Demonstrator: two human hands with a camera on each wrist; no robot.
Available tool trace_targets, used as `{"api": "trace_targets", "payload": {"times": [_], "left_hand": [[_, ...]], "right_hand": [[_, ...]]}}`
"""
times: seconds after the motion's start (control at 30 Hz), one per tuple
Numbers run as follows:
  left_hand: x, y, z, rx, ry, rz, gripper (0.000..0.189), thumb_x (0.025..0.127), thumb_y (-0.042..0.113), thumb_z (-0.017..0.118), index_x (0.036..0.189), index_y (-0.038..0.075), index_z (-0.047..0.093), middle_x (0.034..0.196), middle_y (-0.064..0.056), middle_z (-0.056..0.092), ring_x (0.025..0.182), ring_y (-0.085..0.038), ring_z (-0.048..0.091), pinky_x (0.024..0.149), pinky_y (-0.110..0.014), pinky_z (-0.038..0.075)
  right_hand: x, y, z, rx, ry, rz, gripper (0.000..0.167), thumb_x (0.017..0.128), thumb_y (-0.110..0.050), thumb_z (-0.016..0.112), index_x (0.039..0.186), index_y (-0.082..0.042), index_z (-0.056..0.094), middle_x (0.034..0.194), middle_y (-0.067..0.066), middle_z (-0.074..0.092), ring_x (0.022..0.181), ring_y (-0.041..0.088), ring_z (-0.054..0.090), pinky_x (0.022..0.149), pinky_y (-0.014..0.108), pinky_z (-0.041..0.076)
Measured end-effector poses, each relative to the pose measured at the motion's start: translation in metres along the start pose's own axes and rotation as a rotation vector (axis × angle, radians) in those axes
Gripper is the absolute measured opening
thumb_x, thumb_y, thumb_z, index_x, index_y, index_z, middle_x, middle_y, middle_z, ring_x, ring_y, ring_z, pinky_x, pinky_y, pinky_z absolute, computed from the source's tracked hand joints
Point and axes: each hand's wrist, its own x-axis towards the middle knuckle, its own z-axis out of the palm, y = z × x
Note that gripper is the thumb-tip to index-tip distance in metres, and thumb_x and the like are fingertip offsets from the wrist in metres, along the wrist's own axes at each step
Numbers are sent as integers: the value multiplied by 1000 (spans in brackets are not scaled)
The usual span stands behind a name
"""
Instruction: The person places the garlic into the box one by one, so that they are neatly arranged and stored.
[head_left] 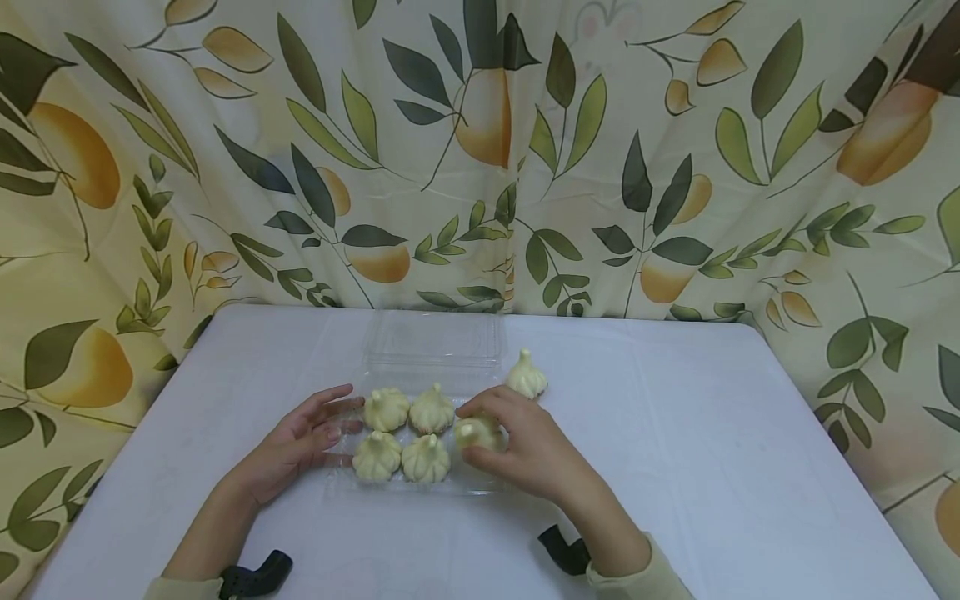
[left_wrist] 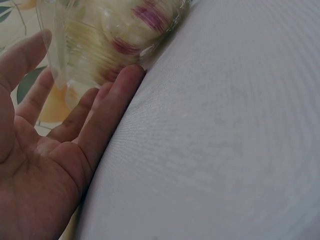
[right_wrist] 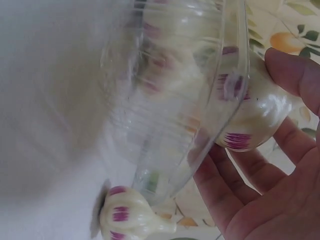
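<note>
A clear plastic box (head_left: 468, 488) stands on the table with its lid (head_left: 433, 340) folded back. Several pale garlic bulbs (head_left: 426, 458) sit in two rows in its left and middle part. My right hand (head_left: 536, 450) grips another garlic bulb (right_wrist: 260, 107) between thumb and fingers at the box's right end. In the right wrist view this bulb, marked with purple streaks, is partly behind the clear wall and partly above the rim. My left hand (head_left: 288, 442) is at the box's left end, fingers extended, fingertips at its side; whether all of them touch is unclear.
One more garlic bulb (head_left: 527, 377) stands on the white-covered table (head_left: 675, 433), beyond my right hand and right of the lid. Behind the table hangs a curtain (head_left: 465, 233) printed with leaves and fruit.
</note>
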Motion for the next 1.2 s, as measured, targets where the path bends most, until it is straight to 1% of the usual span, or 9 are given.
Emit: {"api": "trace_targets", "payload": {"times": [0.23, 0.47, 0.7, 0.8, 0.93, 1.2], "left_hand": [[0, -1, -1, -4, -14, 17, 60, 104, 4, 45, 158, 12, 22, 159, -22, 26, 132, -26, 49, 93, -52, 55], [1, -2, -1, -10, -24, 33, 60, 104, 3, 44, 158, 10, 20, 159, -21, 27, 132, -26, 49, 92, -51, 55], [0, 0, 0, -8, -19, 32, 60, 104, 3, 44, 158, 11, 21, 159, -21, 27, 132, -25, 50, 92, -51, 55], [0, -1, 1, -4, -14, 27, 60, 104, 3, 45, 158, 10, 20, 160, -21, 26, 132, -25, 50, 92, -51, 55], [0, -1, 0, 1, -15, 26, 60, 104, 4, 45, 158, 10, 20, 160, -21, 26, 132, -25, 50, 92, -51, 55], [-1, 0, 0, -1, -20, 33, 60, 104, 4, 45, 158, 10, 20, 159, -21, 27, 132, -25, 50, 92, -51, 55]], "right_hand": [[-1, -3, 5, -11, -19, 5, 39, 81, -27, 80, 118, -24, 68, 119, -12, 64, 115, 13, 60, 97, 43, 50], [0, -4, 10, -47, -24, -11, 39, 80, -28, 80, 117, -23, 69, 117, -12, 64, 113, 12, 60, 95, 41, 51], [0, -3, 14, -95, -50, -37, 37, 81, -28, 79, 117, -23, 70, 119, -12, 68, 119, 15, 58, 104, 43, 45], [0, -3, 15, -127, -61, -37, 36, 81, -29, 79, 116, -24, 71, 118, -11, 69, 120, 16, 58, 106, 42, 44], [0, -4, 17, -161, -64, -38, 37, 81, -29, 79, 116, -24, 71, 118, -8, 70, 118, 17, 59, 104, 42, 46], [-1, -1, 24, -252, -65, -78, 37, 82, -30, 77, 118, -23, 71, 118, -7, 69, 114, 16, 61, 100, 37, 49]]}}
